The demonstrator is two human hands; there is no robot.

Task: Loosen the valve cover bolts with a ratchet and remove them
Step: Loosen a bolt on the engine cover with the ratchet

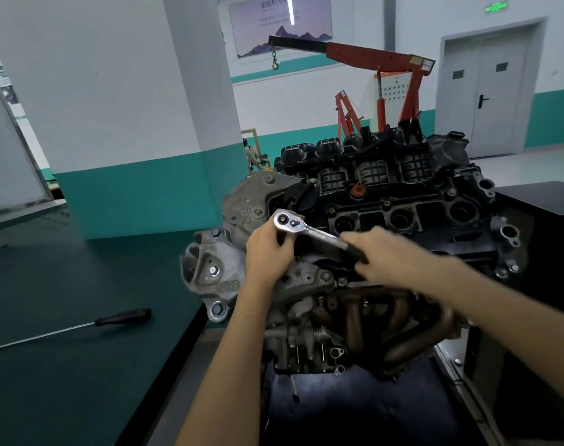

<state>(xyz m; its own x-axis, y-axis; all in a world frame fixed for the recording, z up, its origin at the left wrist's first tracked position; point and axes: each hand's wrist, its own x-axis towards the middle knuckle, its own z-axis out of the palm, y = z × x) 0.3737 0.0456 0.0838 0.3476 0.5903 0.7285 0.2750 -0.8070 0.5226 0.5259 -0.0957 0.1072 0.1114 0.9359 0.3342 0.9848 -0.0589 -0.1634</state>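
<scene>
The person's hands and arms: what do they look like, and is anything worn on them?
The left hand and right hand are bare, no gloves. Both forearms show no sleeve, watch or bracelet up to the frame edge. The right hand is blurred, so rings cannot be ruled out.

glossy chrome ratchet point(308, 229), matt black valve cover point(402, 217)

Left foreground: a black-handled screwdriver point(119, 318) lies on the dark green bench top point(65, 381). Background: red engine hoist point(380, 56) with hanging hook point(275, 64); white, teal-banded pillar point(129, 107); grey double door point(486, 91) beneath a green exit sign point(496, 8).
</scene>
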